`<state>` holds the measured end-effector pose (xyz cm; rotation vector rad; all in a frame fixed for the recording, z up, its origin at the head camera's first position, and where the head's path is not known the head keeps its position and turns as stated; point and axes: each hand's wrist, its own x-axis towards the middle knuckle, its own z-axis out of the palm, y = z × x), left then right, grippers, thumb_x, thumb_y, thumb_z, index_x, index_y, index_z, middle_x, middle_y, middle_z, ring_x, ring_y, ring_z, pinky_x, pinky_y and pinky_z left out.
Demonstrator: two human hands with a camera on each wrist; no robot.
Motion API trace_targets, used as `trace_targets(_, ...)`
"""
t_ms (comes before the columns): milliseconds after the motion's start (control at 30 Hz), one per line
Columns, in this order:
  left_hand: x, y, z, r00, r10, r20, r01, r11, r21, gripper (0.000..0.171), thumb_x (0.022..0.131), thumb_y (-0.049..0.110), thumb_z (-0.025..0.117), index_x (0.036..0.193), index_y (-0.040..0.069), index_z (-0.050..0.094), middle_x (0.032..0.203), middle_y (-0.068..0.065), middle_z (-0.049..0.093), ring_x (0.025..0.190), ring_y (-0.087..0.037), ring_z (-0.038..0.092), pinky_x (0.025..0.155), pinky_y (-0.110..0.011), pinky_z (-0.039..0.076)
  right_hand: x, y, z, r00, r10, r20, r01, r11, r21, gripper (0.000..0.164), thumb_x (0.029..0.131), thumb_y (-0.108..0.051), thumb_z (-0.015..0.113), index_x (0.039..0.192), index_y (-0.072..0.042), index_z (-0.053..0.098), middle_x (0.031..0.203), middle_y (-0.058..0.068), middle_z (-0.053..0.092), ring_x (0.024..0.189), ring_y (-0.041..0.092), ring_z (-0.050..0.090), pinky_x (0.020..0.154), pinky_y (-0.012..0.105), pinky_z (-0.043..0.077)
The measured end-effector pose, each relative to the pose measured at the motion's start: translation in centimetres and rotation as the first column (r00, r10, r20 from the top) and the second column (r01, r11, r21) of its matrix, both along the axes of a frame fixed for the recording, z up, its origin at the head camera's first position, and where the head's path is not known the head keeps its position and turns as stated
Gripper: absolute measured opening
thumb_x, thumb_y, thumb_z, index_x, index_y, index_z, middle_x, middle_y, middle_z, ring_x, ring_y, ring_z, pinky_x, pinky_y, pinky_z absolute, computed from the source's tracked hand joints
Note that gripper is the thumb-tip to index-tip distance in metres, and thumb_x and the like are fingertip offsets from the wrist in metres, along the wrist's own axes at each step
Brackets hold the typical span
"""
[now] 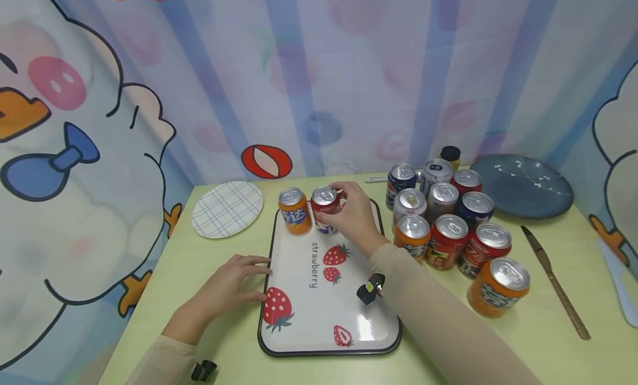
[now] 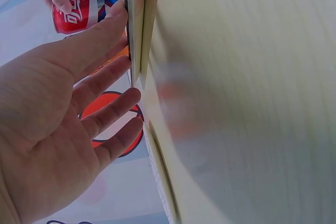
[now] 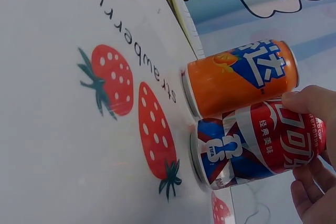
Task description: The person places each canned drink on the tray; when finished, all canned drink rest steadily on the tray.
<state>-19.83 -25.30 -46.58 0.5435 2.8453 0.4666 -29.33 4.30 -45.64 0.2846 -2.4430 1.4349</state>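
Observation:
My right hand [image 1: 353, 214] grips a red, white and blue soda can [image 3: 257, 145], thumb on one side and fingers on the other. The can stands upright at the far end of a white strawberry-print tray [image 1: 319, 329]. Close beside it on the tray is an orange soda can [image 1: 297, 214]. Along the tray's left edge my left hand [image 1: 230, 284] has its fingers extended, fingertips at the dark rim. In the left wrist view that left hand [image 2: 58, 93] holds nothing, its fingers spread a little.
Several soda cans [image 1: 451, 235] crowd together right of the tray, with one orange can [image 1: 499, 288] nearest me. Behind them lies a dark blue plate [image 1: 528, 188]. A brown knife [image 1: 558, 285] rests at the right. Left of the tray sits a white checked plate [image 1: 226, 210].

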Motion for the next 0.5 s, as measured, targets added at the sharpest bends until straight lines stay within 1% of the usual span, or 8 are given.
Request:
trace_targets(167,0.0,0.1,0.0,1.000,0.005,-0.004,-0.005,1.000,-0.007,0.050,0.080,0.038,0.089,0.126,0.024,0.075,0.149,0.001,0.060,0.140,-0.030,0.049,0.117,-0.055,0.044,-0.3,0.1,-0.4,1.000,0.009,0.004,-0.010,0.999,0.036,0.069,0.077,-0.021,0.092,0.136,-0.007,0.059,0.129,0.011,0.061,0.116,0.026,0.063,0.100,0.041,0.058)
trace_targets(300,-0.1,0.1,0.0,1.000,0.013,0.006,-0.013,1.000,-0.005,0.050,0.080,0.038,0.089,0.126,0.024,0.075,0.149,0.001,0.060,0.139,-0.030,0.049,0.117,-0.055,0.045,0.0,0.3,-0.3,1.000,0.023,0.008,-0.024,0.995,0.097,0.078,0.080,-0.022,0.091,0.146,-0.007,0.053,0.140,0.013,0.057,0.127,0.030,0.059,0.112,0.045,0.051)
trace_targets(433,0.0,0.1,-0.1,1.000,0.014,0.004,-0.014,1.000,-0.001,0.050,0.080,0.038,0.089,0.126,0.024,0.075,0.149,0.001,0.059,0.139,-0.030,0.049,0.117,-0.054,0.045,1.3,0.4,0.3,0.998,0.040,0.042,-0.046,0.988,0.146,0.089,0.082,-0.024,0.090,0.156,-0.009,0.042,0.154,0.015,0.047,0.142,0.033,0.047,0.122,0.050,0.040)
trace_targets(500,0.0,0.0,-0.1,1.000,0.009,-0.001,-0.009,1.000,0.005,0.050,0.080,0.038,0.089,0.126,0.024,0.075,0.149,0.001,0.059,0.139,-0.030,0.050,0.117,-0.054,0.045,2.3,0.6,0.6,0.997,0.044,0.063,-0.053,0.986,0.157,0.090,0.083,-0.023,0.089,0.157,-0.010,0.039,0.158,0.015,0.043,0.147,0.035,0.041,0.124,0.052,0.037)
